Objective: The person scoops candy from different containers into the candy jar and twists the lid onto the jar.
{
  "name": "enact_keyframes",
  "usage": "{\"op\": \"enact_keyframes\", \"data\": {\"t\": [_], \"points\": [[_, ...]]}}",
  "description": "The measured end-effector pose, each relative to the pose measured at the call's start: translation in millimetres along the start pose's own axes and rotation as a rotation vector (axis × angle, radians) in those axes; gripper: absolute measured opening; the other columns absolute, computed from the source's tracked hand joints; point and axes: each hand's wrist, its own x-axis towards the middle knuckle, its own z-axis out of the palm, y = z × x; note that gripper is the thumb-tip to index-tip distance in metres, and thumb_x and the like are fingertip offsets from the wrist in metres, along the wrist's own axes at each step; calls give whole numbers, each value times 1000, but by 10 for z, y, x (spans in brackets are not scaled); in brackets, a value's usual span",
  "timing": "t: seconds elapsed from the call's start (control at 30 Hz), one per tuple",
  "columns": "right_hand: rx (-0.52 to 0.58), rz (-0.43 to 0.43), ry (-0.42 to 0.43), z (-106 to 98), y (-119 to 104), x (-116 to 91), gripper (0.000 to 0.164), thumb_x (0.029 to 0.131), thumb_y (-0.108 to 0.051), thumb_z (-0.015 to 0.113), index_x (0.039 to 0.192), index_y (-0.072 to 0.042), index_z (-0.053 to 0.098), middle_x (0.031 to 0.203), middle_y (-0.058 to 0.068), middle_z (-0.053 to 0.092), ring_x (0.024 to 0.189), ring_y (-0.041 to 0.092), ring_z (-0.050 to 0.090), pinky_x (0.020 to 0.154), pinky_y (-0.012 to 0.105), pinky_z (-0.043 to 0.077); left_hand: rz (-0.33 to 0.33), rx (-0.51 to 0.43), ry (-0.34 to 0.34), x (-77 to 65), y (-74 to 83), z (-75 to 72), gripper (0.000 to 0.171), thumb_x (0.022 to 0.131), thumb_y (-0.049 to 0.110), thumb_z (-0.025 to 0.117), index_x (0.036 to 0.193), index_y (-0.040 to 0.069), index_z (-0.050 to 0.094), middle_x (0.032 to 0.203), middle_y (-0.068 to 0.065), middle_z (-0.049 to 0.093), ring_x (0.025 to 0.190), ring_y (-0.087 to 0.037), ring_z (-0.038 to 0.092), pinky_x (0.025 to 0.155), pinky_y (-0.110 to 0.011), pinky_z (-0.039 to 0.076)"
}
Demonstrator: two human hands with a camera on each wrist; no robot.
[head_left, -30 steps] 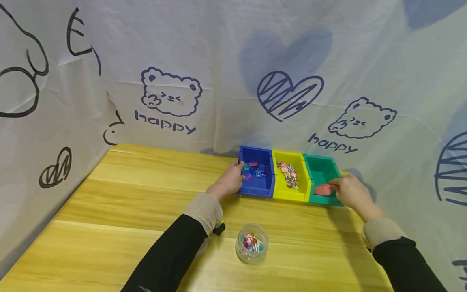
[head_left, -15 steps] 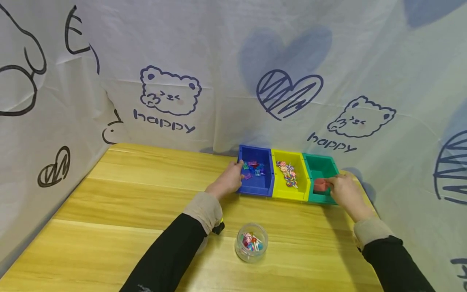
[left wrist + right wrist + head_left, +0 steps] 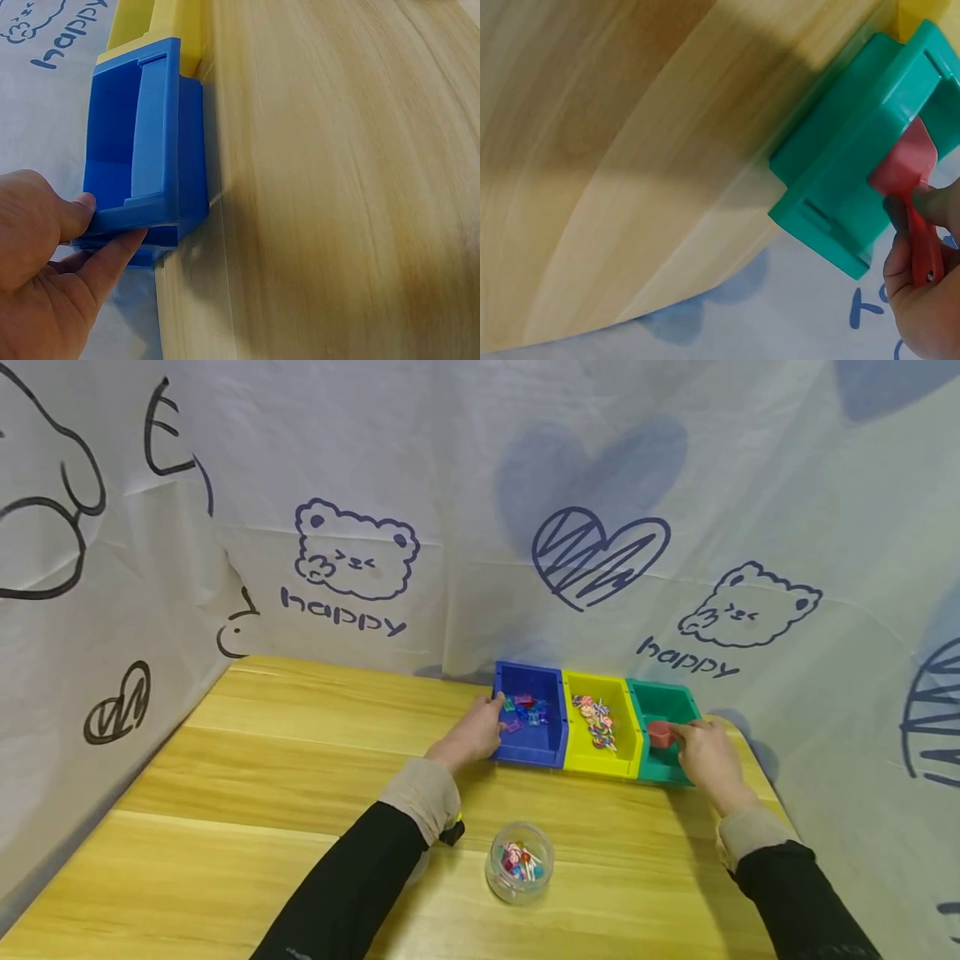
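My left hand [image 3: 474,732] pinches the left wall of the blue bin [image 3: 191,150], thumb inside the rim and fingers outside. Small translucent coloured pieces [image 3: 531,710] lie in that bin. Joined to its right is a yellow bin [image 3: 626,764] with several lollipop-like swirled pieces [image 3: 597,722]. At the row's right end stands the green bin [image 3: 663,696]. By its handle my right hand [image 3: 712,760] grips a pinkish-red scoop [image 3: 906,161], whose head is inside the green bin. What the scoop's head contains is hidden.
A clear round jar [image 3: 498,885] holding mixed coloured pieces stands on the wooden table [image 3: 262,827], nearer to me than the bins. White cloth with drawings [image 3: 450,527] hangs behind the table and along both sides.
My right hand has shifted left with the scoop, bringing the scoop's head further into the green bin and turning it more upright. My left hand keeps its place on the blue bin.
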Motion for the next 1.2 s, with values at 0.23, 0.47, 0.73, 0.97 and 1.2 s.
{"op": "enact_keyframes", "data": {"t": [0.23,0.47,0.73,0.97,1.2], "points": [[24,-17,100,110,24,24,27,93,7,64,117,11,73,94,29,69,81,46,58,75,55,48,-5,-6,11,29,-8,14,67,106,1,54,164,-1,22,155,-27,37,130,-28,52,116,-39,42],[42,-13,139,199,40,99,28,90,10,62,116,11,73,87,29,67,78,47,61,75,59,49,15,22,17,24,-27,13,66,106,3,55,163,-2,23,154,-27,39,132,-28,51,109,-36,48],[27,68,62,243,59,188,39,87,10,60,124,8,71,92,30,67,85,51,61,78,61,52,27,31,25,24,-32,11,64,107,7,54,162,-3,25,152,-27,42,128,-28,53,114,-38,44],[15,97,38,252,82,227,41,85,8,59,125,6,71,92,29,67,85,50,63,77,61,54,15,11,8,6,-20,-7,65,107,3,51,164,0,20,155,-26,39,127,-25,54,109,-35,48],[42,174,-8,229,36,259,30,93,0,59,118,8,73,97,32,71,83,50,65,73,62,55,3,19,-15,-5,-11,-15,68,106,2,51,165,2,17,158,-24,36,130,-25,53,105,-34,49]]}}
